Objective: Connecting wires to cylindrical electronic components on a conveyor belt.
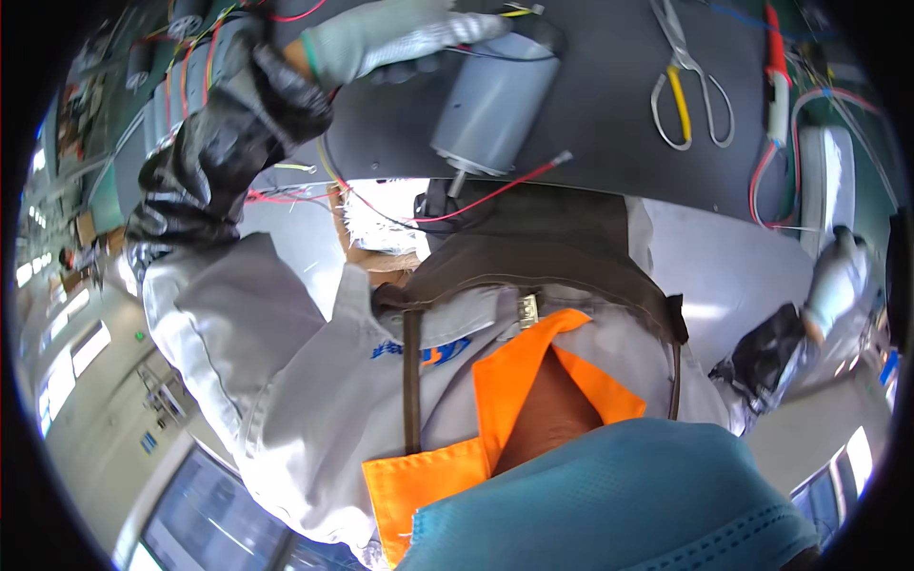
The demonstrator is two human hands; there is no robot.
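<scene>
My left hand (390, 40), in a pale knit glove with grey palm, reaches in from the upper left. Its fingers lie against the far end of a grey cylindrical motor (497, 107), partly hiding that end. Black and red leads come out beside the fingers, and a short yellow wire shows above them. The motor's shaft (458, 183) points toward me, over the table's near edge. Far to the right, my gloved right hand (838, 281) is closed beside the near end of a long whitish box (826, 181); what its fingers hold is hard to make out.
On the dark table (600, 124) lie scissors (678, 81) with a yellow part on one handle, and a red-and-white handled tool (778, 86) with red cable. More grey cylinders (195, 90) with coloured wires stand at the left. A red lead (495, 195) hangs near the edge.
</scene>
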